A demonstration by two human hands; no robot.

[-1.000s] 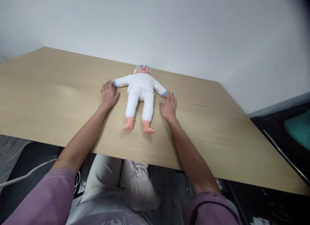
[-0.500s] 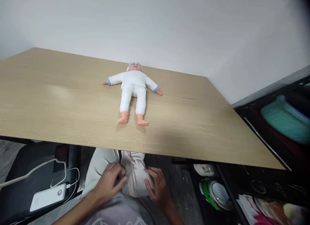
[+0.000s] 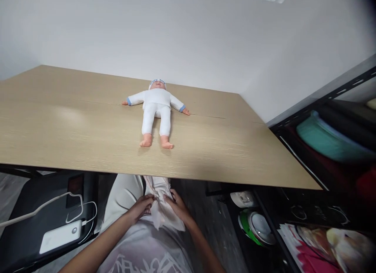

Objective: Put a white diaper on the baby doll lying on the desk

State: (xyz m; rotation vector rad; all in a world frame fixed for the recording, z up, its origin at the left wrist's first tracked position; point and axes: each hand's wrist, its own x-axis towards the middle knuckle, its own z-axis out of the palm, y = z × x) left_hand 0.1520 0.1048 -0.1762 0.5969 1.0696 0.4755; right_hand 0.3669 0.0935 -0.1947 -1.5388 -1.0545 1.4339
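A baby doll (image 3: pixel 155 108) in a white suit with blue cuffs and a white cap lies on its back on the wooden table (image 3: pixel 73 128), arms spread. Both my hands are below the table edge, in my lap. My left hand (image 3: pixel 141 207) and my right hand (image 3: pixel 175 204) are closed on a small pale pink cloth (image 3: pixel 163 210) that lies on my light trousers. Neither hand is near the doll.
To the left, a white power bank (image 3: pixel 60 236) with a white cable lies on a black seat. To the right stands a black shelf unit (image 3: pixel 323 155) holding a teal roll, a green and white round object (image 3: pixel 255 227) and colourful packets. A white wall stands behind the table.
My hands left the tabletop beside the doll, dropped to my lap and closed on the pale cloth. The doll has not moved; the view shifted right.
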